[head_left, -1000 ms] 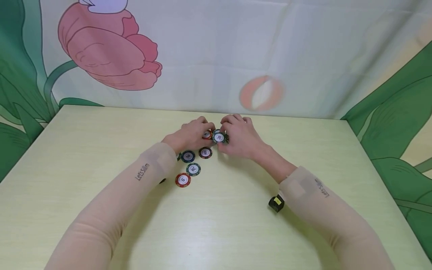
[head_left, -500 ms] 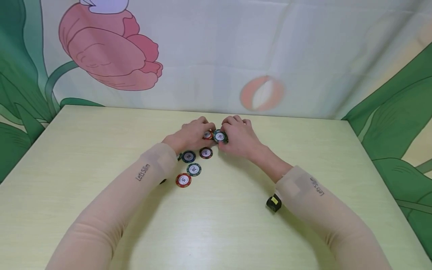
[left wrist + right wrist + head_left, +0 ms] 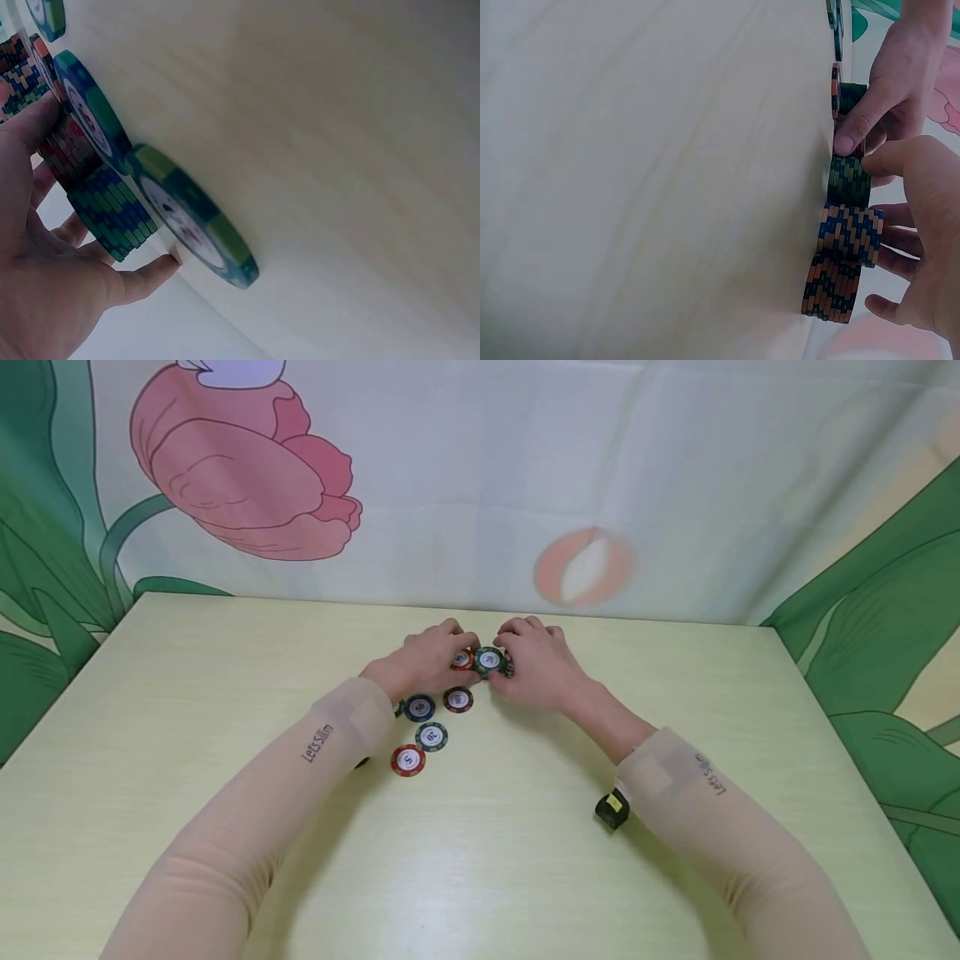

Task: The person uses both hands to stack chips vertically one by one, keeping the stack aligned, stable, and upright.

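In the head view a row of poker chip stacks stands near the table's back edge. My left hand (image 3: 429, 660) has its fingers and thumb round a red stack (image 3: 462, 658). My right hand (image 3: 538, 667) bends its fingers and thumb round the right side of a green stack (image 3: 490, 659) topped with a 20 chip. Right of it, another stack is mostly hidden by that hand. In the right wrist view the green stack (image 3: 848, 181), a blue-and-orange stack (image 3: 850, 232) and a dark-and-orange stack (image 3: 831, 289) stand side by side, with right-hand fingers (image 3: 900, 238) behind them.
Loose chips lie in front of the stacks: red (image 3: 407, 761), green (image 3: 431, 737), blue (image 3: 419, 708) and black (image 3: 458, 699). A partly covered green chip lies by the left cuff. A black-and-yellow object (image 3: 612, 810) sits beside the right sleeve. A printed curtain (image 3: 450, 485) hangs behind the table.
The green stack and my right hand have shifted slightly to the right, and the top 20 chip has turned a little. My left hand has hardly moved.
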Available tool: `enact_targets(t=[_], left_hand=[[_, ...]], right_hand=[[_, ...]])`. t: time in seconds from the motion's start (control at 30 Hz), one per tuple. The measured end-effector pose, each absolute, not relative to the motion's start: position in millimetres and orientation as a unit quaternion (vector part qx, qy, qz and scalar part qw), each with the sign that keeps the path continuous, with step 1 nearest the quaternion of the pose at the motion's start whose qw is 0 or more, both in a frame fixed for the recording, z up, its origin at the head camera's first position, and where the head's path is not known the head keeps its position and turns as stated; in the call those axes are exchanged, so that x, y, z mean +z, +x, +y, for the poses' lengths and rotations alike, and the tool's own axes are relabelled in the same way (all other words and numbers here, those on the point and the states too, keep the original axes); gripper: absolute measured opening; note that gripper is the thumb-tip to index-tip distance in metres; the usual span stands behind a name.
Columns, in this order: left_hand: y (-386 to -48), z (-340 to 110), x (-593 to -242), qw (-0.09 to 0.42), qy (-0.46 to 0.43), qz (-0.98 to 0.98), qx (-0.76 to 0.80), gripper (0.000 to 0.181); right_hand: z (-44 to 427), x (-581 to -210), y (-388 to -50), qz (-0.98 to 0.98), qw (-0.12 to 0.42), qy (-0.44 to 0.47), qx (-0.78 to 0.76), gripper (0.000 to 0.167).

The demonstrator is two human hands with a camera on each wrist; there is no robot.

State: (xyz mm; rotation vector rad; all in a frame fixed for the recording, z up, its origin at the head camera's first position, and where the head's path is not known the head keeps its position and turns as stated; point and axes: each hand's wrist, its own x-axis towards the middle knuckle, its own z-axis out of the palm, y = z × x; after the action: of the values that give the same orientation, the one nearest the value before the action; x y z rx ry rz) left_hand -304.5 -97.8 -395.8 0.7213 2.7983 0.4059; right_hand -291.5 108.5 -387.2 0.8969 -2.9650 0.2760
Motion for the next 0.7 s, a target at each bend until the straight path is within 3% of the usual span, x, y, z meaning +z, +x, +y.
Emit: enact_targets(t=[0.7], left_hand=[[-303.0,-96.8,-397.9,0.106,0.248,0.955,0.126,0.054]], right_hand=[[109.7,-389.9,-297.7,-0.954,0.002,0.278,0.111,0.038]])
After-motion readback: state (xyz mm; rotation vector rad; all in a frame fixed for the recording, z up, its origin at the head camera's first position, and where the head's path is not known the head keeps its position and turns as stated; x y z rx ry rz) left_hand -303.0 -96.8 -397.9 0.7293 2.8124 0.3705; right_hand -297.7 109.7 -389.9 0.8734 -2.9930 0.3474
